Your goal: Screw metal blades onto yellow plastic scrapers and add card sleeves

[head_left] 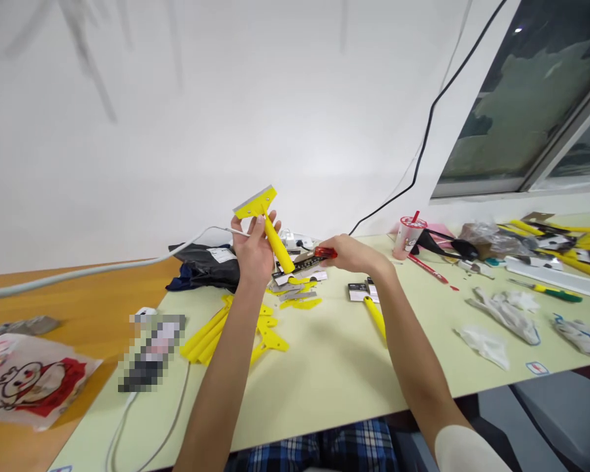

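Note:
My left hand [254,252] is closed around a yellow scraper [276,244], raised above the table with its wide blade head tilted up and left. My right hand [351,254] is closed on a red-handled tool [326,252]; its working end cannot be made out against dark things behind it. Below the hands lie loose yellow blade covers [302,303] and grey metal blades [297,295]. Several yellow scraper handles [211,334] are piled by my left forearm. Another yellow handle [375,316] lies beside my right forearm, touching a black-and-white card [358,292].
A black plastic bag [211,262] and a power strip [299,241] sit by the wall. Rightward are a drink cup [409,237], a red pen-like tool [427,269], gloves [506,314], a screwdriver [545,290] and more yellow scrapers [585,255]. A white cable [103,270] crosses the left side.

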A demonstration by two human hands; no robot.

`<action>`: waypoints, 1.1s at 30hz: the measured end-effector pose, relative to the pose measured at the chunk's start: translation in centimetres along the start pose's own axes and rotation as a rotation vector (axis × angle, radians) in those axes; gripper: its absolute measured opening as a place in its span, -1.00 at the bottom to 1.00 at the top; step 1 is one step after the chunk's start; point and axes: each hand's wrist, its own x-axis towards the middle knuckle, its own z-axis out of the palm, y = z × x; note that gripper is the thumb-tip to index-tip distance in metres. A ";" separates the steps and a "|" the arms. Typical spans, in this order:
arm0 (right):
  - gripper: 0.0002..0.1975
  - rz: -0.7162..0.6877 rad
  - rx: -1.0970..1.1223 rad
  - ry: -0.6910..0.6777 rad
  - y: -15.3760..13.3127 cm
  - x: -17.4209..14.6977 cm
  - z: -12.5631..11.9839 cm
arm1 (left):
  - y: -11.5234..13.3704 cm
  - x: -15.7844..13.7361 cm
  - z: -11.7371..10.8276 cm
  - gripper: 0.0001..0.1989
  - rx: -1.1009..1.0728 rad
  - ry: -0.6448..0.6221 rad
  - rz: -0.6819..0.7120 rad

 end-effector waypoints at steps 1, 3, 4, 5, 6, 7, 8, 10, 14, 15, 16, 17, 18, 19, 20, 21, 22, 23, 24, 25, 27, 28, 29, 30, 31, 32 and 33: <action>-0.87 -0.014 0.029 -0.039 -0.5 0.0 0.0 | 0.1 0.2 -0.4 -0.41 0.014 0.007 0.024; -0.90 -0.043 0.117 -0.144 -1.3 0.0 0.0 | 0.2 0.6 -1.2 -0.31 0.037 0.018 0.062; -0.88 -0.057 0.152 -0.189 -1.7 0.0 0.0 | 0.2 0.9 -1.6 -0.26 0.050 0.027 0.074; -0.87 -0.073 0.175 -0.223 -2.0 0.0 0.0 | 0.1 1.1 -2.0 -0.23 0.063 0.037 0.079; -0.85 -0.089 0.192 -0.243 -2.3 0.1 0.0 | 0.0 1.3 -2.4 -0.22 0.077 0.049 0.080; -0.85 -0.105 0.198 -0.245 -2.5 0.2 0.0 | -0.1 1.5 -2.6 -0.23 0.090 0.058 0.078; -0.84 -0.121 0.198 -0.233 -2.7 0.3 0.1 | -0.3 1.6 -2.8 -0.24 0.099 0.061 0.073; -0.82 -0.141 0.179 -0.173 -2.9 0.6 0.4 | -0.8 1.6 -2.8 -0.29 0.108 0.049 0.057; -0.80 -0.130 0.140 -0.019 -2.9 0.9 0.9 | -1.5 1.2 -2.3 -0.32 0.116 0.024 0.025; -0.79 -0.126 0.136 0.005 -2.9 0.9 0.9 | -1.6 1.2 -2.2 -0.31 0.125 0.024 0.020; -0.78 -0.123 0.128 0.026 -2.8 0.8 0.9 | -1.6 1.1 -2.2 -0.30 0.139 0.026 0.016; -0.77 -0.120 0.120 0.043 -2.8 0.7 0.8 | -1.6 1.1 -2.3 -0.30 0.159 0.029 0.011; -0.77 -0.114 0.114 0.059 -2.7 0.6 0.7 | -1.5 1.1 -2.4 -0.30 0.184 0.034 0.004; -0.77 -0.109 0.111 0.075 -2.7 0.4 0.5 | -1.5 1.1 -2.5 -0.30 0.210 0.042 -0.003; -0.77 -0.103 0.109 0.093 -2.7 0.3 0.4 | -1.4 1.1 -2.5 -0.31 0.236 0.050 -0.010; -0.78 -0.101 0.110 0.114 -2.7 0.1 0.3 | -1.4 1.1 -2.6 -0.32 0.258 0.055 -0.017; -0.78 -0.105 0.111 0.135 -2.7 0.0 0.2 | -1.3 1.1 -2.5 -0.32 0.274 0.056 -0.024; -0.78 -0.113 0.112 0.155 -2.8 -0.1 0.2 | -1.2 1.0 -2.4 -0.33 0.286 0.055 -0.032; -0.78 -0.122 0.111 0.173 -2.9 -0.1 0.2 | -1.2 1.0 -2.3 -0.33 0.298 0.052 -0.041; -0.78 -0.130 0.109 0.190 -2.9 -0.1 0.2 | -1.1 0.9 -2.1 -0.33 0.313 0.043 -0.057; -0.79 -0.136 0.100 0.221 -3.1 -0.2 0.4 | -0.8 0.6 -1.7 -0.33 0.348 0.015 -0.099; -0.80 -0.136 0.090 0.235 -3.1 -0.2 0.4 | -0.6 0.5 -1.5 -0.33 0.365 -0.005 -0.121; -0.82 -0.135 0.078 0.250 -3.2 -0.2 0.5 | -0.4 0.4 -1.4 -0.34 0.380 -0.025 -0.144; -0.83 -0.134 0.064 0.266 -3.2 -0.2 0.5 | -0.2 0.4 -1.3 -0.35 0.396 -0.047 -0.166; -0.84 -0.132 0.051 0.281 -3.2 -0.3 0.5 | 0.0 0.3 -1.2 -0.37 0.416 -0.068 -0.187; -0.84 -0.127 0.043 0.296 -3.3 -0.4 0.4 | 0.2 0.3 -1.2 -0.40 0.444 -0.085 -0.206; -0.84 -0.119 0.039 0.310 -3.3 -0.4 0.4 | 0.3 0.3 -1.3 -0.44 0.480 -0.100 -0.222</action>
